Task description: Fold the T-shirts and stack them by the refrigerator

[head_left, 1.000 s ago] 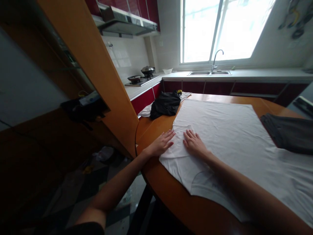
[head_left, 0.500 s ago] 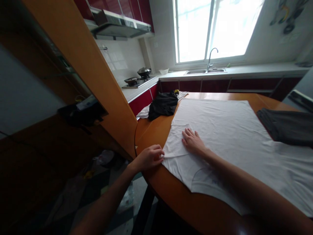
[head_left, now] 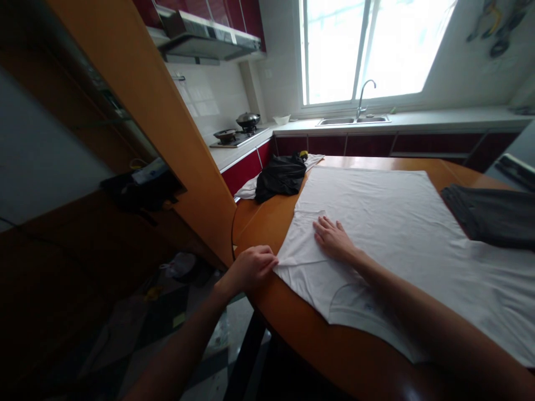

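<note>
- the white shirt (head_left: 384, 209) lies spread over the wooden table (head_left: 288, 317), its neckline towards the person and one sleeve pointing left, near the table's curved edge
- the step in hand looks like straightening that sleeve; to do it well, pull the corner outward gently and low, so the cloth slides flat rather than lifting
- the other palm should bear down just enough to anchor the fabric, since too light a press would probably let the body of the shirt drag along
- small creases run between the two hands, so a light sweep towards the corner would likely clear them
- left hand (head_left: 252, 266): fingers curled, thumb and fingertips pinched together on the sleeve's corner
- right hand (head_left: 335, 241): palm down, fingers slightly spread, resting on the cloth, forearm stretched across the shirt
</note>
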The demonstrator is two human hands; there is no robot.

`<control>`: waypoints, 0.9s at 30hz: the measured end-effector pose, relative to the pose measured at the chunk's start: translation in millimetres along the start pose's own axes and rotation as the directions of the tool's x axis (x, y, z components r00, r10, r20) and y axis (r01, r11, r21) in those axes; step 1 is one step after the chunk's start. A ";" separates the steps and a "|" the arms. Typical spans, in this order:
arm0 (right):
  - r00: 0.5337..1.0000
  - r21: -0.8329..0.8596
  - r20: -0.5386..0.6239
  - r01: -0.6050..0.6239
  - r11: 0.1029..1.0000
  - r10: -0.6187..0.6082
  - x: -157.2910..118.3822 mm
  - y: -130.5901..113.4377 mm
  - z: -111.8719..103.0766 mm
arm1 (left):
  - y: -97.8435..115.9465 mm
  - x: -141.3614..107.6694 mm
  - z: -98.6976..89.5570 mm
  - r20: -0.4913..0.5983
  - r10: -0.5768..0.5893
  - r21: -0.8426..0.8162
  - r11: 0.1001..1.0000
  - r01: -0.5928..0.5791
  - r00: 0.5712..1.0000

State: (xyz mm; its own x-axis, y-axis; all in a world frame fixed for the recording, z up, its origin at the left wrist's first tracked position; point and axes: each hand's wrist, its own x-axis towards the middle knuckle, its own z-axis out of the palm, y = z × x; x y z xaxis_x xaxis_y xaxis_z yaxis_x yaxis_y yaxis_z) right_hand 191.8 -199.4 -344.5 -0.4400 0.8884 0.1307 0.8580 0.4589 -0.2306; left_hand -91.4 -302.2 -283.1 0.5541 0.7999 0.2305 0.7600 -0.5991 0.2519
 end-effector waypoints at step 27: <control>1.000 0.015 0.002 -0.018 1.000 0.018 -2.5 -5.4 -3.7 | -81.4 186.8 72.1 -0.135 -0.380 0.100 0.913 0.395 0.915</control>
State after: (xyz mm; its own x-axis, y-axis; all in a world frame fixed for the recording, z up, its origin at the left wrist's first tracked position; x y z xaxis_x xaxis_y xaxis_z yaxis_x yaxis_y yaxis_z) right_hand 189.3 -204.2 -340.0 -0.4251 0.8966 0.1244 0.8619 0.4429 -0.2470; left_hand -25.2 -101.4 -328.2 0.1720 0.9549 0.2422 0.9469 -0.2280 0.2268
